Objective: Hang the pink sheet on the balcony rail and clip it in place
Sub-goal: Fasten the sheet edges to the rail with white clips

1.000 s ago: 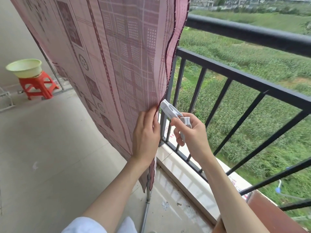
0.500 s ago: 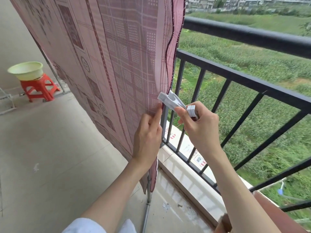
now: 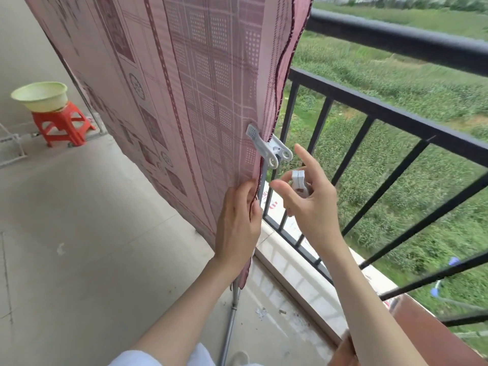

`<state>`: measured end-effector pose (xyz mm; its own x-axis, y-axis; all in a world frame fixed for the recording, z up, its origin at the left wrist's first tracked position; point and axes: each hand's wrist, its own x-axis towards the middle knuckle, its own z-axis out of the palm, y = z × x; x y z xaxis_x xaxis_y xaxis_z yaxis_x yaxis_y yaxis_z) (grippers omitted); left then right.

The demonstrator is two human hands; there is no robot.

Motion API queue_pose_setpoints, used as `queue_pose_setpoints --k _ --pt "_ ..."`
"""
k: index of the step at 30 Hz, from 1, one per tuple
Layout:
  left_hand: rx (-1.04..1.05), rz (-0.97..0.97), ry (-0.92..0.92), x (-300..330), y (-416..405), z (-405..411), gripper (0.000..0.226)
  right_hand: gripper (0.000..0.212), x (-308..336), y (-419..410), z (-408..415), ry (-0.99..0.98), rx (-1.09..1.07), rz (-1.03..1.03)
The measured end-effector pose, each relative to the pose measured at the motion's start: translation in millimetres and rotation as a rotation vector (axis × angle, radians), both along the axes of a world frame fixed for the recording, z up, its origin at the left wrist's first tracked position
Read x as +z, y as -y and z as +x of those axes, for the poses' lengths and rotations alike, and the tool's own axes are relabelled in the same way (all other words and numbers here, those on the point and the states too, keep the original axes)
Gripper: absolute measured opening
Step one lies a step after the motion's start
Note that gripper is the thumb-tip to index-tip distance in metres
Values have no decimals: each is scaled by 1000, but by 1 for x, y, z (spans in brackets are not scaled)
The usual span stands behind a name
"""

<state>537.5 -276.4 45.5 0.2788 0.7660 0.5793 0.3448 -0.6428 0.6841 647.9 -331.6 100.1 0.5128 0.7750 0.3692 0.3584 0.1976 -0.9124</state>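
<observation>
The white clip bites the pink sheet edge just above the left hand pinching it, while the right hand, fingers loosely spread, cradles a spare clip beside it.

We're out on a home balcony, high up: a black rail with bars runs along the right edge, green fields well below it. Grey tiled floor underfoot, a plain wall at the far left. In the far left corner a red stool carries a pale green basin. A pink sheet hangs here, clipped with a white clip.
</observation>
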Motion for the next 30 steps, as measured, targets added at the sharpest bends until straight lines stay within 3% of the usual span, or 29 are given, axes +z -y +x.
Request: queue_pose_setpoints --k 3,7,11,14,18,23,28,30 --pt "-11 -140 -71 -28 5 -9 28 33 -60 10 -2 -24 -62 -110" --pt "49 -338 -165 -62 2 -20 32 16 -141 12 -7 -15 -96 -433" --pt "77 -505 -324 -80 -3 -17 49 32 -179 -1 -15 93 19 -676" --pt "47 -592 -441 -88 -9 -12 42 32 -193 -11 -23 169 19 -821" --pt "65 -612 -399 -95 -17 -16 21 29 -202 -27 -24 219 -29 -871" --pt "91 -678 -499 -109 -24 -13 44 20 -207 -37 -16 260 -31 -892" --pt "141 -693 -380 -119 -28 -12 7 11 -210 -29 1 193 -17 -870" --pt "149 -674 -348 -123 -23 -18 12 10 -210 -26 6 156 6 -850"
